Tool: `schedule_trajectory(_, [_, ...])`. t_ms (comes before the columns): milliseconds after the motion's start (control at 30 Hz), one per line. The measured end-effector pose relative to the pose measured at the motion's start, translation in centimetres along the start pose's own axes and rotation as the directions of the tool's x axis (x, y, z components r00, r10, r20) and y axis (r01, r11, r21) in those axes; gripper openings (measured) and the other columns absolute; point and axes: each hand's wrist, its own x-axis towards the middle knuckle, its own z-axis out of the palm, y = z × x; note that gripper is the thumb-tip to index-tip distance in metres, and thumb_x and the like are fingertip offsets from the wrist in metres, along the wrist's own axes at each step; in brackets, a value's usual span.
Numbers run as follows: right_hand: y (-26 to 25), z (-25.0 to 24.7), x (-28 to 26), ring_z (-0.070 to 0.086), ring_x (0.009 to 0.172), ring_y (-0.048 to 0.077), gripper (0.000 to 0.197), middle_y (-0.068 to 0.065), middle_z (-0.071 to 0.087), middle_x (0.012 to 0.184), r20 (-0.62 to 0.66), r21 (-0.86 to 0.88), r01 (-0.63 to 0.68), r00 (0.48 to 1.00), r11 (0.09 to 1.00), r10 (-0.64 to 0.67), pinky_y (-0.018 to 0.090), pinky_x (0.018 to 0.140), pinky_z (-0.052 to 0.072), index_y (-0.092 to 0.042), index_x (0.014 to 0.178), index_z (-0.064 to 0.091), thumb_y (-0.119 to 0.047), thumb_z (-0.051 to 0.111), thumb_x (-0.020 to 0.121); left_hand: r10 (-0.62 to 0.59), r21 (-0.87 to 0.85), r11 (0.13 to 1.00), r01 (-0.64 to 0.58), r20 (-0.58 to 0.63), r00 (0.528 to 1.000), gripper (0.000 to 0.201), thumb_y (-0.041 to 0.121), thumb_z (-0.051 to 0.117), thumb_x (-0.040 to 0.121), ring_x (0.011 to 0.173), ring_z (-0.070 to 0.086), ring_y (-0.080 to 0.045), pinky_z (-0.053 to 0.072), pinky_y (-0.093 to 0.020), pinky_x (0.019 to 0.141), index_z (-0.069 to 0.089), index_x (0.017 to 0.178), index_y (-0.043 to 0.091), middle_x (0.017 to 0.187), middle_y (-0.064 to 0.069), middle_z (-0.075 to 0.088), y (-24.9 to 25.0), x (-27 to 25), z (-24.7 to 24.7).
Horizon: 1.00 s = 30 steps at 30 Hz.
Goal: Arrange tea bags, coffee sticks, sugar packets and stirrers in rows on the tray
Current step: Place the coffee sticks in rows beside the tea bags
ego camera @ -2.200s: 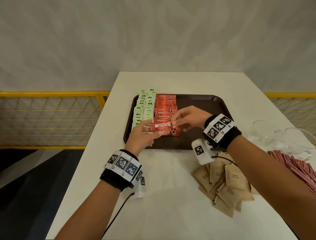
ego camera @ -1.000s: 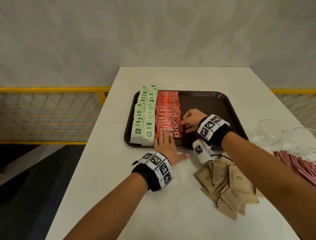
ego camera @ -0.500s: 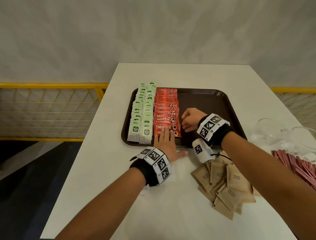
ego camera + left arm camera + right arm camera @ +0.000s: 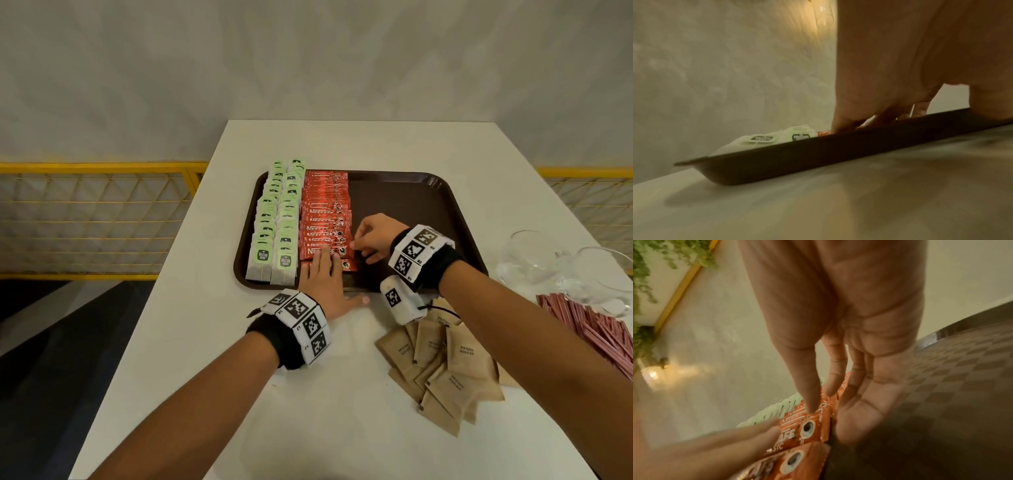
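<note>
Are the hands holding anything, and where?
Neither grips anything. The left hand presses flat on the red coffee sticks; the right hand touches their right ends.

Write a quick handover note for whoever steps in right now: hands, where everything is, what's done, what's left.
Left hand: flat, pressing the nearest coffee sticks.
Right hand: fingertips touch the sticks' right ends, no grip visible.
Done: tea bags in two rows and coffee sticks in a row, on the left of the tray.
Left: sugar packets and stirrers lie on the table.
</note>
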Motion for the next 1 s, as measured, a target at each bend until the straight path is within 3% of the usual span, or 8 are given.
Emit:
schedule_trajectory(133, [0.0, 0.3, -0.8, 0.064, 0.078, 0.021, 0.028, 0.008, 0.062, 0.080, 0.024, -0.139, 0.026, 0.999, 0.990, -0.023, 0.039, 0.074, 0.059, -0.011, 0.078, 0.049, -0.014, 0.077, 0.076, 0.001, 0.040, 0.999, 0.000, -0.022, 1.000, 0.097, 0.063, 0.042, 0.088, 0.144, -0.014, -0.030, -0.001, -0.043, 0.116, -0.009, 0.149, 0.007, 0.155, -0.016, -0.019, -0.7, -1.2, -0.1])
schedule_trajectory(300, [-0.7, 0.8, -1.4, 0.062, 0.089, 0.024, 0.034, 0.007, 0.060, 0.087, 0.049, -0.321, 0.093, 0.995, 0.942, -0.081, 0.036, 0.077, 0.055, -0.014, 0.072, 0.044, -0.011, 0.078, 0.074, -0.012, 0.112, 0.993, 0.025, -0.112, 0.994, 0.087, 0.065, 0.044, 0.086, 0.135, 0.021, -0.030, 0.023, -0.038, 0.110, 0.019, 0.146, 0.007, 0.147, -0.014, 0.018, -1.0, -2.2, 0.5])
schedule_trajectory(400, [-0.8, 1.1, -1.6, 0.061, 0.090, 0.024, 0.033, 0.010, 0.061, 0.096, 0.062, -0.377, 0.105, 0.994, 0.920, -0.088, 0.033, 0.074, 0.054, -0.014, 0.074, 0.045, -0.010, 0.077, 0.074, -0.017, 0.094, 0.995, 0.025, -0.091, 0.996, 0.083, 0.065, 0.043, 0.086, 0.130, 0.028, -0.029, 0.030, -0.038, 0.105, 0.025, 0.143, 0.008, 0.143, -0.013, 0.022, -1.0, -2.1, 0.3])
schedule_trajectory(567, [-0.8, 1.7, -1.5, 0.064, 0.098, 0.028, 0.030, 0.014, 0.064, 0.108, 0.068, -0.467, 0.119, 0.993, 0.876, -0.098, 0.033, 0.074, 0.054, -0.006, 0.098, 0.055, -0.010, 0.075, 0.075, -0.029, 0.098, 0.995, 0.037, -0.081, 0.996, 0.083, 0.066, 0.043, 0.085, 0.128, 0.031, -0.029, 0.033, -0.039, 0.103, 0.029, 0.141, 0.007, 0.140, -0.014, 0.024, -0.9, -1.8, 0.1])
schedule_trajectory(767, [-0.7, 1.9, -1.5, 0.060, 0.087, 0.022, 0.019, 0.006, 0.062, 0.102, 0.074, -0.616, 0.195, 0.979, 0.763, -0.191, 0.031, 0.067, 0.049, -0.016, 0.087, 0.056, -0.019, 0.072, 0.079, 0.011, 0.158, 0.987, 0.011, -0.138, 0.990, 0.081, 0.067, 0.042, 0.086, 0.137, 0.017, -0.025, 0.027, -0.041, 0.107, 0.034, 0.139, 0.006, 0.149, -0.010, 0.015, -0.9, -1.9, 0.1])
schedule_trajectory(867, [-0.6, 2.2, -1.6, 0.060, 0.090, 0.021, 0.013, 0.000, 0.061, 0.104, 0.073, -0.689, 0.226, 0.967, 0.688, -0.244, 0.029, 0.068, 0.044, -0.023, 0.090, 0.059, -0.026, 0.068, 0.081, 0.037, 0.175, 0.984, -0.017, -0.111, 0.993, 0.084, 0.066, 0.041, 0.087, 0.141, 0.011, -0.023, 0.021, -0.043, 0.110, 0.027, 0.144, 0.006, 0.156, -0.007, 0.008, -1.0, -1.9, 0.0])
schedule_trajectory(1000, [-0.6, 2.3, -1.5, 0.060, 0.096, 0.022, 0.022, 0.000, 0.060, 0.111, 0.085, -0.736, 0.229, 0.965, 0.637, -0.249, 0.029, 0.070, 0.044, -0.025, 0.103, 0.060, -0.030, 0.066, 0.083, 0.047, 0.167, 0.986, -0.030, -0.097, 0.994, 0.085, 0.066, 0.041, 0.086, 0.139, 0.016, -0.023, 0.021, -0.041, 0.109, 0.027, 0.144, 0.006, 0.154, -0.006, 0.016, -1.2, -1.9, 0.1])
